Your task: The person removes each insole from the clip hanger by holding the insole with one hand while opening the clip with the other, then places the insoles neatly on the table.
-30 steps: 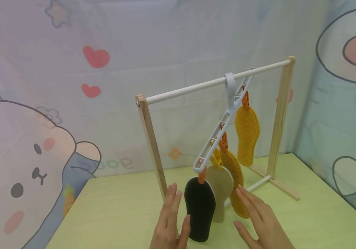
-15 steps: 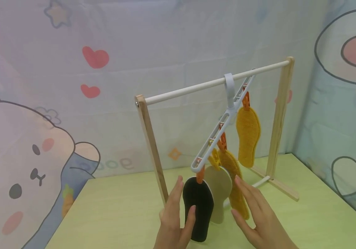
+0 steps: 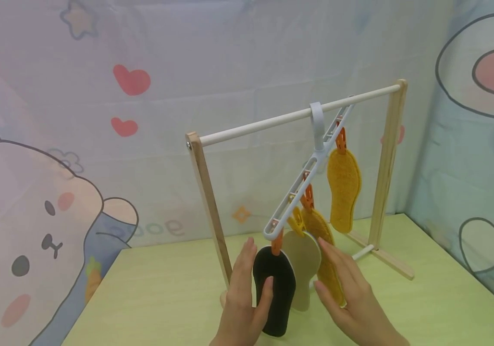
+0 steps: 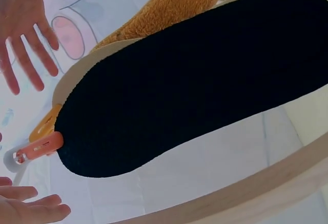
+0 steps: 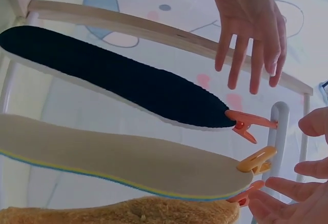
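A black insole (image 3: 276, 288) hangs nearest to me from an orange clothespin (image 3: 277, 243). Behind it are a beige insole (image 3: 300, 259) on a yellow clothespin and a brown fuzzy insole (image 3: 321, 230) on another orange one. Farther back hangs a yellow insole (image 3: 344, 192). All hang from a white clip hanger (image 3: 294, 202). My left hand (image 3: 240, 298), fingers extended, is at the black insole's left edge, its thumb overlapping the insole. My right hand (image 3: 355, 295) overlaps the brown insole, fingertips by the beige one's right edge. In the right wrist view, both the left hand (image 5: 251, 34) and right hand (image 5: 302, 193) hold nothing.
The hanger hooks over the white crossbar (image 3: 255, 127) of a drying rack with wooden posts (image 3: 208, 197). A foot of the rack (image 3: 391, 263) stands on the pale green table (image 3: 156, 288). Cartoon-printed cloth (image 3: 212, 57) closes off the back and sides.
My right hand has shifted left and slightly up, closer to the beige insole. My left hand has moved right and up beside the black insole. The hanger's near end has swung slightly left.
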{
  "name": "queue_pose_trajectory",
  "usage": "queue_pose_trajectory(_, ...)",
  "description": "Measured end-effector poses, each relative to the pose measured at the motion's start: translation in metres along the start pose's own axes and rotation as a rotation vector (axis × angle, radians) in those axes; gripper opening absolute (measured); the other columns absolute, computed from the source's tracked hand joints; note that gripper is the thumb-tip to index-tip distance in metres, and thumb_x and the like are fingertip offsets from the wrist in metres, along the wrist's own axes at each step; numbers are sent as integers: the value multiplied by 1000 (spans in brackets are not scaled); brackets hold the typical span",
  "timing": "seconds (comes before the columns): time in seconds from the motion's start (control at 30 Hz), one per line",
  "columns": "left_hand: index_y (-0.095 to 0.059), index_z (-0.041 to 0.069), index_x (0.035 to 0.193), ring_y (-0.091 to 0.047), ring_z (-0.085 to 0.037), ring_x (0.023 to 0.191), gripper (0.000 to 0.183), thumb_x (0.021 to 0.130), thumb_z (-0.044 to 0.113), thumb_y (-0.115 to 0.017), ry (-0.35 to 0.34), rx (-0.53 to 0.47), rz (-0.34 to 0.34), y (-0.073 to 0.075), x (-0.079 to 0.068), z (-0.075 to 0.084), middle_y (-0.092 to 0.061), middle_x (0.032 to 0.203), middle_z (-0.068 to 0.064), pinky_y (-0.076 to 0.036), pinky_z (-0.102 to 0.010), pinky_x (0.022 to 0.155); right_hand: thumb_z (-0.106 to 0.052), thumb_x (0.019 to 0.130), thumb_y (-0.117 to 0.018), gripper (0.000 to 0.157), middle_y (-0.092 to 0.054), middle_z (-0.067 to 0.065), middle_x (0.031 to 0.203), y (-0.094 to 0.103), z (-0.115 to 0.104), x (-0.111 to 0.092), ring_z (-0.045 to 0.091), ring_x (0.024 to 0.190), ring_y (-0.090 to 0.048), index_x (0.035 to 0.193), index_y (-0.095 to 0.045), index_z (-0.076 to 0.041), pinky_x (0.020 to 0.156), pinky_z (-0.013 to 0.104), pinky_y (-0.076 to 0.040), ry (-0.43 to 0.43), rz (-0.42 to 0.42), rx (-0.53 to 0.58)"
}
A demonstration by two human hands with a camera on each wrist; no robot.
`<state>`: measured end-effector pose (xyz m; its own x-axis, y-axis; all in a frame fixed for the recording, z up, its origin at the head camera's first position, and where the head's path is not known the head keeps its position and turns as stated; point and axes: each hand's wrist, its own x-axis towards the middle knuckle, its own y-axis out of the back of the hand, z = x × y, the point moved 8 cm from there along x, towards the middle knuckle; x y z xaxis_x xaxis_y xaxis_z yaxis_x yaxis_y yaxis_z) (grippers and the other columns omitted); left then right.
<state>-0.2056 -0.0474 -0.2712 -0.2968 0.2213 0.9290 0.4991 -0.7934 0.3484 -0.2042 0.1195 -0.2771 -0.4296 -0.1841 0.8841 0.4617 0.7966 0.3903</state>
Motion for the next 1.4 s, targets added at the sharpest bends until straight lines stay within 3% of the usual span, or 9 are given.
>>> queue_pose_trajectory(0.3, -32, -6, 134, -39, -27, 127, 52, 92, 16, -50, 60, -32, -30, -7, 1, -7, -36, 138, -22, -26, -16, 107, -7, 81, -62, 58, -45, 15, 132, -5, -5, 9, 8, 124, -37, 133, -38, 3, 105, 10, -25, -28, 5, 50)
queue_pose_trajectory(0.5, -27, -2, 138, -37, -29, 128, 59, 89, 15, -56, 162, -22, -119, -16, 0, -15, -31, 142, -20, -41, -36, 100, -6, 81, -62, 57, -46, 16, 131, -7, -9, 15, 11, 122, -40, 132, -39, 4, 104, 10, -26, -6, 28, 56)
queue_pose_trajectory(0.63, -24, 1, 140, -35, -29, 129, 64, 87, 13, -58, 200, -40, -149, -21, -3, -21, -28, 144, -18, -41, -42, 98, 0, 77, -63, 61, -47, 16, 131, -10, -10, 17, 10, 121, -41, 133, -38, 3, 103, 9, -27, -22, 19, 76)
queue_pose_trajectory(0.87, -24, -2, 139, -38, -30, 127, 65, 86, 12, -59, 193, -27, -135, -27, -5, -26, -30, 143, -19, -43, -44, 94, 0, 78, -62, 60, -46, 15, 131, -15, -13, 18, 10, 122, -41, 133, -37, 4, 102, 9, -28, -10, 27, 113)
queue_pose_trajectory(1.07, -21, 1, 140, -37, -30, 128, 67, 86, 12, -60, 243, -68, -151, -32, -7, -32, -31, 142, -20, -40, -49, 95, -3, 81, -61, 58, -46, 15, 132, -19, -15, 18, 11, 122, -41, 133, -37, 5, 103, 10, -29, 9, 32, 117)
queue_pose_trajectory(1.4, -20, 2, 141, -37, -29, 128, 67, 87, 11, -58, 261, -123, -156, -36, -8, -33, -33, 142, -19, -40, -47, 96, 2, 77, -62, 62, -47, 13, 132, -26, -10, 19, 15, 116, -45, 134, -37, 1, 96, 11, -35, -46, 21, 106)
